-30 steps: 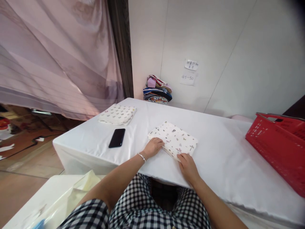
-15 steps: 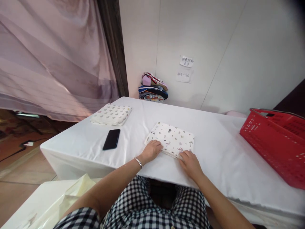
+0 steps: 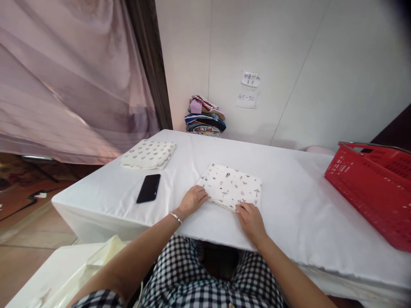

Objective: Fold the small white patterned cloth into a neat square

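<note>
A folded white cloth with small printed figures [image 3: 231,186] lies flat on the white-covered table [image 3: 289,214], near its front edge. My left hand [image 3: 192,199] rests on the cloth's near left corner, fingers curled over the edge. My right hand [image 3: 249,218] touches the near right edge, fingertips on the fabric. Neither hand has lifted the cloth off the table.
A second folded patterned cloth [image 3: 148,154] lies at the table's far left, with a black phone [image 3: 148,188] in front of it. A pile of coloured fabrics [image 3: 204,116] sits against the back wall. A red plastic basket [image 3: 374,188] stands at the right.
Both hands stay on the cloth's near edge; the left has slid slightly outward to the corner. The cloth lies a little squarer to the table. The camera view shifted slightly.
</note>
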The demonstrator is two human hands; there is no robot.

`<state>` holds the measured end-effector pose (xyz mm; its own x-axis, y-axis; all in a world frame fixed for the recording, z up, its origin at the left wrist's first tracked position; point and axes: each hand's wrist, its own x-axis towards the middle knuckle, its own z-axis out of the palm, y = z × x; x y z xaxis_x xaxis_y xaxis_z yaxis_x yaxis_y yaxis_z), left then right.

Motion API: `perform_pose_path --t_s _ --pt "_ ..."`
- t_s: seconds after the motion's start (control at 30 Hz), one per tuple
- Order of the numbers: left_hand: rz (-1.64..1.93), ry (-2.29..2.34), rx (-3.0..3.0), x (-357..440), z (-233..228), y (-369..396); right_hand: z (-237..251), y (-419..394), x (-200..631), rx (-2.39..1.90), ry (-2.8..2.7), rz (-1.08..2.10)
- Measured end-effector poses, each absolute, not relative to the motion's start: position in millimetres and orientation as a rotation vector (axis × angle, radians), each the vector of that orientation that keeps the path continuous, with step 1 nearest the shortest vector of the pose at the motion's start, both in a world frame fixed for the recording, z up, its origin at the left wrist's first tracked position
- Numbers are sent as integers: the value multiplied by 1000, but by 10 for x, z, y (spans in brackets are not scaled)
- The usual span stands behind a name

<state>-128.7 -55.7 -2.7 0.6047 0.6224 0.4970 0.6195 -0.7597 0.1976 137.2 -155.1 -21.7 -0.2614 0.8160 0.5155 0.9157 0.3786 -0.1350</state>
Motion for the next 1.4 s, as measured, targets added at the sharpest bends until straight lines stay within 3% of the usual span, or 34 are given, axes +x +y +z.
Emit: perform_pose_path --t_s 0.33,0.6,0.87,1.4 --pt "846 1766 2371 -1158 60 -442 -192 -1555 1429 -1527 -2262 -384" --pt "779 1492 2580 -1020 113 -823 -89 -1330 2062 -1669 -2206 -318" --pt "855 1129 2689 -705 86 -793 54 -1372 1457 -1420 -2260 -34" --pt "807 1197 2741 -687 9 -668 -196 -1470 1404 -1334 -2184 -81"
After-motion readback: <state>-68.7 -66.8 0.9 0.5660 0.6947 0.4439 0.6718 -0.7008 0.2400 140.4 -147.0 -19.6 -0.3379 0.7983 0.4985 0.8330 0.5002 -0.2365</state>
